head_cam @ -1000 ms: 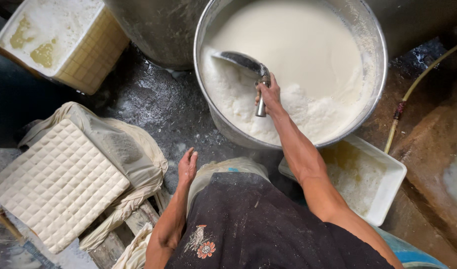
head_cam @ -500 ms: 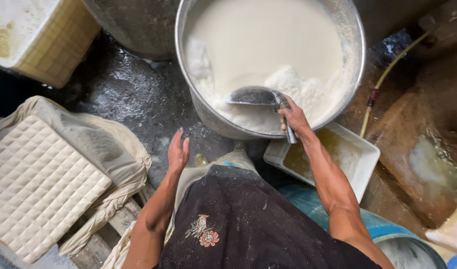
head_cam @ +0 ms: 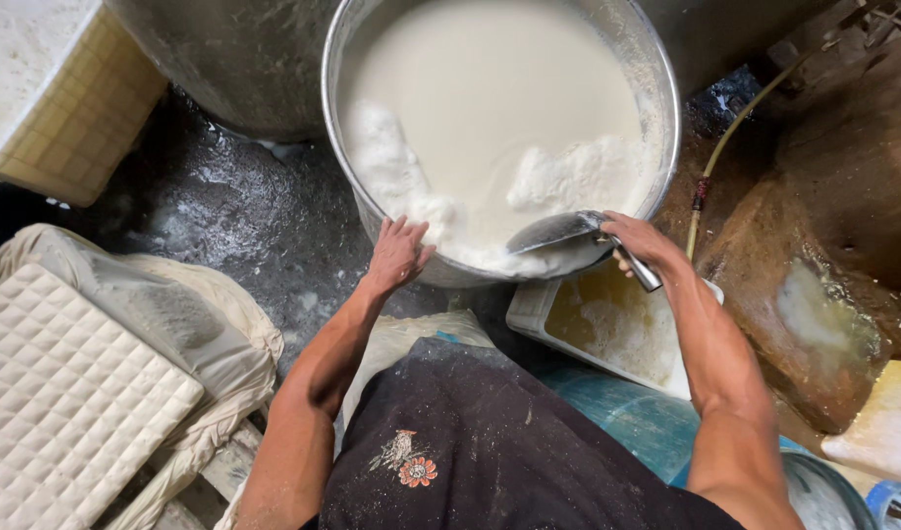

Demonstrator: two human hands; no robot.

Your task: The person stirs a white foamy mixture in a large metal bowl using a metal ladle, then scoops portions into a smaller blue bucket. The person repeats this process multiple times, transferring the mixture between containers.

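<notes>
A big steel pot (head_cam: 337, 147) stands in front of me, full of white liquid with foam and soft white lumps (head_cam: 568, 175) floating in it. My right hand (head_cam: 639, 240) grips the handle of a flat metal scoop (head_cam: 556, 232), whose bowl rests at the pot's near rim, just above the liquid. My left hand (head_cam: 396, 253) lies with fingers spread against the pot's near outer rim and holds nothing.
A white rectangular tray (head_cam: 607, 324) with yellowish liquid sits right below the pot. A quilted white block on cloth (head_cam: 67, 393) lies at the left. A yellow crate (head_cam: 62, 108) is top left, a thin hose (head_cam: 725, 147) at the right, wet dark floor (head_cam: 244, 226) between.
My left hand rose from beside my apron onto the pot's rim. My right hand drew the scoop from the far middle of the pot to the near edge.
</notes>
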